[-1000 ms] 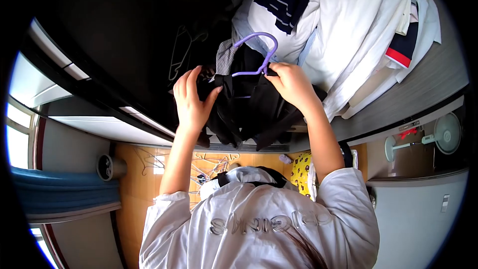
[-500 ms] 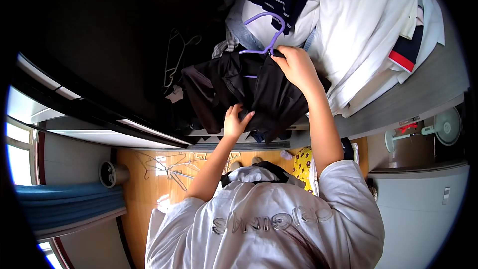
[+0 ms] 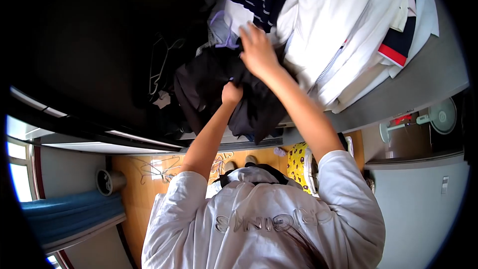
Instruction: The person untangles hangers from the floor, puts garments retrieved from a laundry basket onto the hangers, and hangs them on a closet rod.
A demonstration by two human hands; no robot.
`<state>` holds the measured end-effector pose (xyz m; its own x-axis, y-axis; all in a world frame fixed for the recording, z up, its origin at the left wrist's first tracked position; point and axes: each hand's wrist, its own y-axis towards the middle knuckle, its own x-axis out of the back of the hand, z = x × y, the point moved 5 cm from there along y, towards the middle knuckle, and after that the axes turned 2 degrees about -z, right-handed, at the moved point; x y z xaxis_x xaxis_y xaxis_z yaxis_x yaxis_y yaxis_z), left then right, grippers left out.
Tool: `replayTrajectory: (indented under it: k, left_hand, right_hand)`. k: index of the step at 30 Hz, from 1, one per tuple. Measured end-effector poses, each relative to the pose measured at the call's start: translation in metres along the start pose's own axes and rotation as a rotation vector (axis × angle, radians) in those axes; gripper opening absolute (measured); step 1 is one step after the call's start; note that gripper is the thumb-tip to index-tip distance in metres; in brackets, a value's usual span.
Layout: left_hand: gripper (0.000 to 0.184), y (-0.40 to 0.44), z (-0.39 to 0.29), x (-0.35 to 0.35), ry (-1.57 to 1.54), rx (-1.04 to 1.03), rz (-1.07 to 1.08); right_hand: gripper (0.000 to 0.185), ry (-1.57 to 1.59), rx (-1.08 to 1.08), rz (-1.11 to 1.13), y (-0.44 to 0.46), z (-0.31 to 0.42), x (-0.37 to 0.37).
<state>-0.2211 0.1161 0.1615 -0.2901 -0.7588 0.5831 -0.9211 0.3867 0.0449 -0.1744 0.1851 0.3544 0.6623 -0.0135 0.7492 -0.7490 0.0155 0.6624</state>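
Note:
A black garment (image 3: 259, 102) hangs bunched on a purple hanger (image 3: 228, 45), whose hook stands up above the cloth. My left hand (image 3: 232, 93) is closed on the front of the garment, with a small bit of purple showing just above the fist. To the right of the hanger's neck, my right hand (image 3: 258, 52) is raised with its fingers apart and a little blurred; no held thing shows in it. Its fingertips are near a navy garment with white lines (image 3: 249, 0). White clothes (image 3: 328, 25) lie heaped to the right of that hand.
A wire-like hanger (image 3: 158, 67) hangs in the dark wardrobe on the left. Several loose hangers (image 3: 154, 169) lie on the wooden floor, near a yellow patterned cloth (image 3: 297, 164). A small fan (image 3: 442, 115) stands at the right, and a bin (image 3: 110, 182) at the left.
My right hand has let go of the garment by the hanger's neck and its fingers have spread. My left hand has moved up and closed on the cloth. Hanger and garment have shifted left.

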Motion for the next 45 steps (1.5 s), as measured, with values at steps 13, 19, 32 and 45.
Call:
replayTrajectory:
  k: [13, 19, 32, 45]
  left_hand:
    - [0.025, -0.005, 0.118, -0.103, -0.245, 0.195, 0.065]
    - [0.035, -0.019, 0.053, -0.060, -0.276, 0.043, 0.152]
    - [0.040, -0.025, 0.056, -0.053, -0.505, 0.162, 0.230]
    - [0.023, -0.157, 0.157, -0.086, -0.569, 0.415, 0.153]
  right_hand:
    - [0.033, 1.198, -1.166, 0.671, -0.347, 0.043, -0.160]
    - [0.052, 0.685, -0.848, -0.041, -0.262, 0.034, -0.115]
    - [0.019, 0.871, -1.045, 0.292, -0.276, -0.003, -0.155]
    - [0.017, 1.996, -1.636, -0.018, -0.276, -0.019, -0.154]
